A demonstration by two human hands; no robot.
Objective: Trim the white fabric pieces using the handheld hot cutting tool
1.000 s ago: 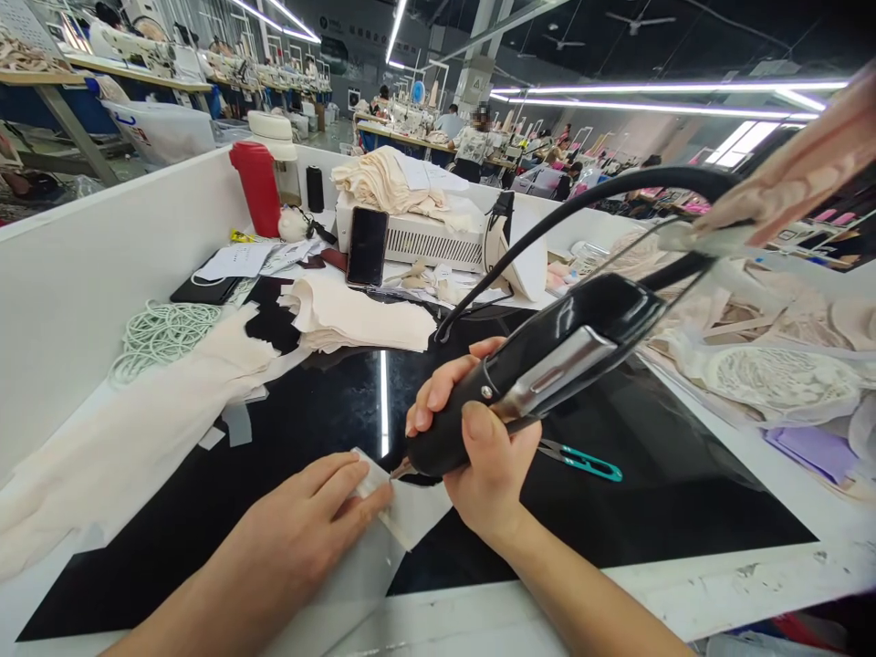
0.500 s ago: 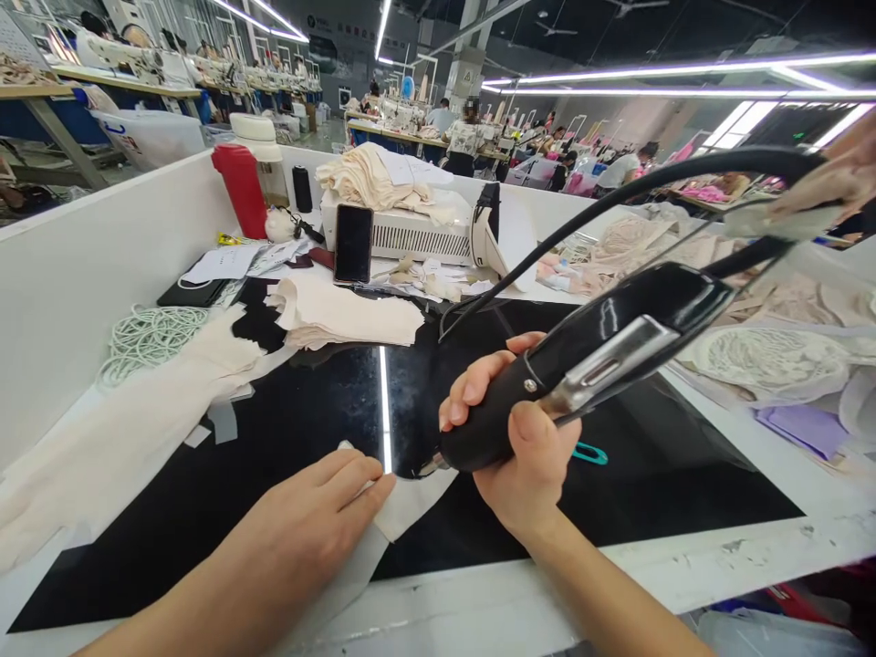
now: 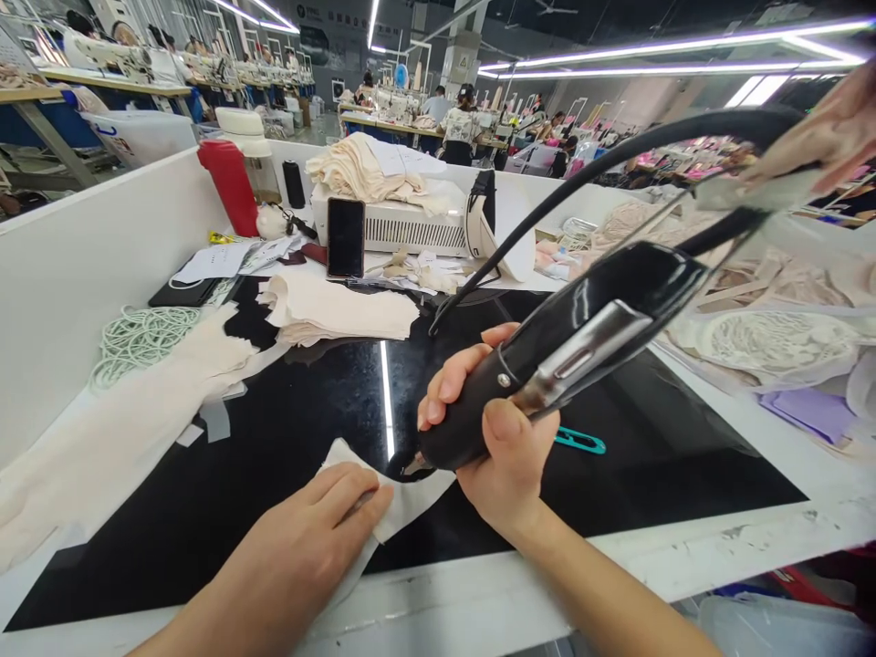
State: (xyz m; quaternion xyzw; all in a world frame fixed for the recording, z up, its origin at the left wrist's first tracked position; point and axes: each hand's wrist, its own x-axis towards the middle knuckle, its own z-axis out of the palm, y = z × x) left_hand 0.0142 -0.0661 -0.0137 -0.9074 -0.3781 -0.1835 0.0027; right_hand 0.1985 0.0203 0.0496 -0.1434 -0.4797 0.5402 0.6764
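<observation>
My right hand (image 3: 503,438) is wrapped round a black, cylindrical handheld tool (image 3: 547,347) with a metal lever; its small metal tip points down left at the inner edge of a cream fabric piece (image 3: 417,502). That curved piece lies on the black glossy board (image 3: 274,456). My left hand (image 3: 335,520) rests on the fabric's left part, fingers together and bent, palm down; whether it pinches the cloth is hidden. A black cable (image 3: 616,164) arches above the tool. Right of my right hand lies a teal tool (image 3: 580,441).
A cream fabric stack (image 3: 342,310) and a phone (image 3: 346,239) stand behind. At left are long cream cloths (image 3: 130,429), pale green cord (image 3: 143,339) and a red cup (image 3: 231,187). Lace pieces (image 3: 773,342) and purple cloth (image 3: 811,412) lie right.
The view has shifted slightly. My right hand and the tool have moved a little left, close to my left hand. More of the fabric's upper left corner shows beyond my left fingers.
</observation>
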